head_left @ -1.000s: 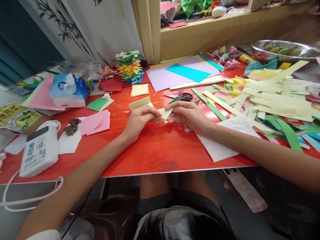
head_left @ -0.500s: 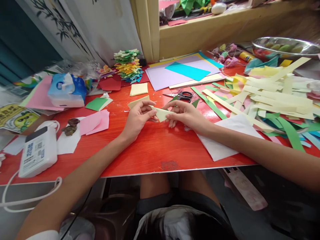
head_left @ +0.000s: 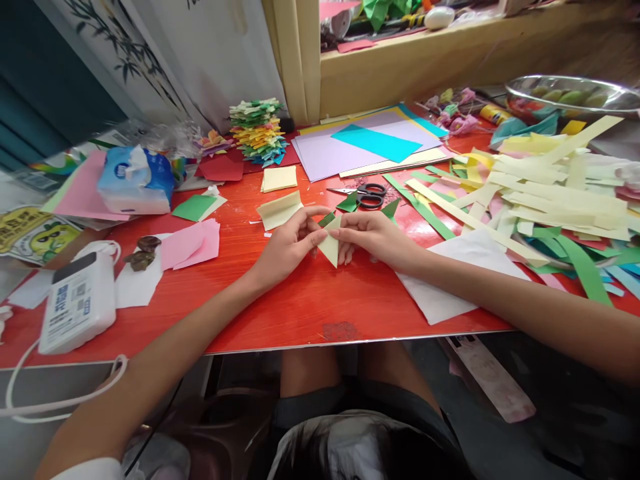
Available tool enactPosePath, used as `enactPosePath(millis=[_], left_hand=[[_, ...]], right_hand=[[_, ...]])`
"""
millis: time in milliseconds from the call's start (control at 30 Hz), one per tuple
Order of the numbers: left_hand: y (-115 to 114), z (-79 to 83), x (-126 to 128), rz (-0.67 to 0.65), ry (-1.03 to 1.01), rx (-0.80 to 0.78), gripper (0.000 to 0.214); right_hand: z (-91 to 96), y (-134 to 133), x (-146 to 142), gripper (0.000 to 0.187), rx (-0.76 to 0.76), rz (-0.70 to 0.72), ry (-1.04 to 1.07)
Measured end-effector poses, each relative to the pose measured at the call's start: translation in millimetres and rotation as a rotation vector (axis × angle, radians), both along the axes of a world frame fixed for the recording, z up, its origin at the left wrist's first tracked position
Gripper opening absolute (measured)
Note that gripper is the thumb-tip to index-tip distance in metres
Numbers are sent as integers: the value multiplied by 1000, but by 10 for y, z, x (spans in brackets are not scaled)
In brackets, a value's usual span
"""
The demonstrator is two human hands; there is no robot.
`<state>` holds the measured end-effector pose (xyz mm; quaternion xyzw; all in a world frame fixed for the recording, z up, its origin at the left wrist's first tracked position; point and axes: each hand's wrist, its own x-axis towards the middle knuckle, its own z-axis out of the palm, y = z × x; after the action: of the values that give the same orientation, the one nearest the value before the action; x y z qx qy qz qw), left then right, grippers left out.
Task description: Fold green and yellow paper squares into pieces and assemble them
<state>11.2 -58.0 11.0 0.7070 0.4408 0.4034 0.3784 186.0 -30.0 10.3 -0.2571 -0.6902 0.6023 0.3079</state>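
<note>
A small folded piece of pale yellow paper (head_left: 329, 248) is held over the red table, one corner pointing down toward me. My left hand (head_left: 296, 243) pinches its left side between thumb and fingers. On the other side, my right hand (head_left: 363, 237) pinches it near the top, fingers curled behind. Just beyond my left hand lies a creased pale yellow sheet (head_left: 280, 210), with a stack of yellow squares (head_left: 279, 179) behind it. Black-handled scissors (head_left: 369, 196) rest past my right hand, by folded green paper pieces (head_left: 391, 209).
Paper strips (head_left: 555, 193) pile up at the right, beside a white sheet (head_left: 460, 280) under my right forearm. Large coloured sheets (head_left: 320, 150) lie at the back. Pink papers (head_left: 193, 245), a tissue pack (head_left: 135, 181) and a white power device (head_left: 77, 300) occupy the left.
The folded yellow paper has turned from lying sideways between my hands to pointing down. My hands have come closer together, uncovering more of the creased yellow sheet.
</note>
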Motion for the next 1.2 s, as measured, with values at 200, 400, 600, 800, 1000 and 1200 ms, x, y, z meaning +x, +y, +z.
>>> enactPosePath(millis=[200, 400, 600, 800, 1000, 1200], left_hand=[[29, -16, -20, 63, 12, 32, 15], [35, -8, -23, 98, -65, 40, 12], [-3, 26, -10, 137, 131, 202, 11], [47, -39, -25, 118, -31, 38, 22], [26, -8, -36, 172, 1, 91, 15], [21, 16, -23, 82, -106, 0, 22]], right_hand=[[11, 0, -5, 19, -59, -68, -1], [1, 29, -12, 11, -203, -125, 54], [-7, 17, -18, 17, -93, -84, -17], [-36, 39, -9, 15, -94, -180, 21], [-60, 58, 8, 11, 13, -157, -45], [-45, 52, 11, 12, -35, -207, 22]])
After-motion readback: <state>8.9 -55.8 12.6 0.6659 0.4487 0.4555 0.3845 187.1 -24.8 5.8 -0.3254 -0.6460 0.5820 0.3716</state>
